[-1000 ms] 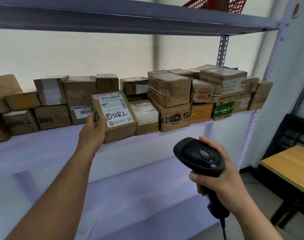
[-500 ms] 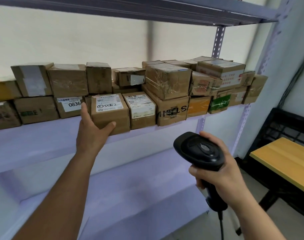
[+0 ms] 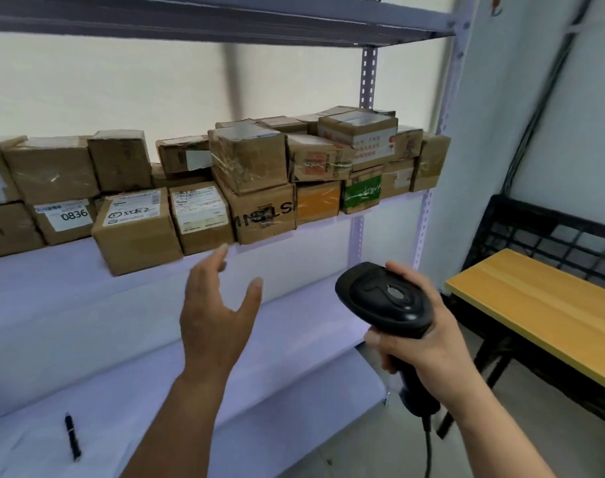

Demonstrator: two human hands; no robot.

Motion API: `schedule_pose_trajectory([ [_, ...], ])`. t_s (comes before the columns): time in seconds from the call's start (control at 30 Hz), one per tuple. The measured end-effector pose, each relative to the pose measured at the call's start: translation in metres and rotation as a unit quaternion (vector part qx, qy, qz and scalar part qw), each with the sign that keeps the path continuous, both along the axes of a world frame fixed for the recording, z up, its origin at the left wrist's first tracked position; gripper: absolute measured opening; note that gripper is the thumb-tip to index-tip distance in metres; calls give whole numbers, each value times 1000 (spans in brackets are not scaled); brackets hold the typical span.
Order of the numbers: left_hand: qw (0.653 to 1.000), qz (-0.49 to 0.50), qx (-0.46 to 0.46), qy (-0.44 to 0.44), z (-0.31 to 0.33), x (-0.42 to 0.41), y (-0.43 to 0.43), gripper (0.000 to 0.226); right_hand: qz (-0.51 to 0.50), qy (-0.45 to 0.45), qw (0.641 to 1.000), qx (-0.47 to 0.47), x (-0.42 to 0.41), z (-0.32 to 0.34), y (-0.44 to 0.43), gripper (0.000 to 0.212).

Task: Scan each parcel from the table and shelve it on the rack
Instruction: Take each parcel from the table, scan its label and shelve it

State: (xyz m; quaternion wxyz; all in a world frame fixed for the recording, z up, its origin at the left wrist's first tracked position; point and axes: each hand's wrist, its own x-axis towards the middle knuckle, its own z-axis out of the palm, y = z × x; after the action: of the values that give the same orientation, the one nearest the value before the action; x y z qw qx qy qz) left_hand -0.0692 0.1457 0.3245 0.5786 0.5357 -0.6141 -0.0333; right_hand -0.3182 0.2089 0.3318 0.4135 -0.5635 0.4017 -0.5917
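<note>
A cardboard parcel with a white label and handwriting (image 3: 135, 229) stands on the rack's middle shelf (image 3: 53, 270), at the front of a row of several brown parcels. My left hand (image 3: 218, 312) hovers below and to the right of it, fingers spread, touching nothing. Lower right, my right hand (image 3: 428, 343) grips the handle of a black barcode scanner (image 3: 384, 298), whose cable hangs down.
A black pen (image 3: 73, 436) lies on the lower shelf (image 3: 122, 408). Stacked parcels (image 3: 328, 157) fill the shelf up to the right upright (image 3: 428, 201). A yellow-topped table (image 3: 542, 312) stands at the right, with a black wire frame (image 3: 552, 232) behind it.
My left hand let go of the labelled parcel, which now rests on the shelf, and drew back down and to the right. The view swung slightly down and right.
</note>
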Motion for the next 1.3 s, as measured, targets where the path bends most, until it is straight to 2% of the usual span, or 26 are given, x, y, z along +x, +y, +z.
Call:
schedule_pose_trajectory([
  [0.1, 996, -66, 29, -47, -13, -57, 5, 58, -17, -8, 1000, 0, -34, -1, 17, 83],
  [0.4, 976, -169, 100, -93, -32, -210, 28, 54, -92, 7, 996, 0, -154, -10, 80, 86],
  [0.73, 953, -268, 86, -113, -44, -378, 72, 55, -199, 57, 978, -2, -284, -18, 164, 84],
  [1.0, 910, -384, 69, -141, -47, -492, 109, 60, -322, 51, 945, 10, -354, -21, 234, 82],
  [1.3, 852, -491, 77, -163, -58, -613, 143, 62, -451, 58, 889, 49, -425, -31, 286, 84],
])
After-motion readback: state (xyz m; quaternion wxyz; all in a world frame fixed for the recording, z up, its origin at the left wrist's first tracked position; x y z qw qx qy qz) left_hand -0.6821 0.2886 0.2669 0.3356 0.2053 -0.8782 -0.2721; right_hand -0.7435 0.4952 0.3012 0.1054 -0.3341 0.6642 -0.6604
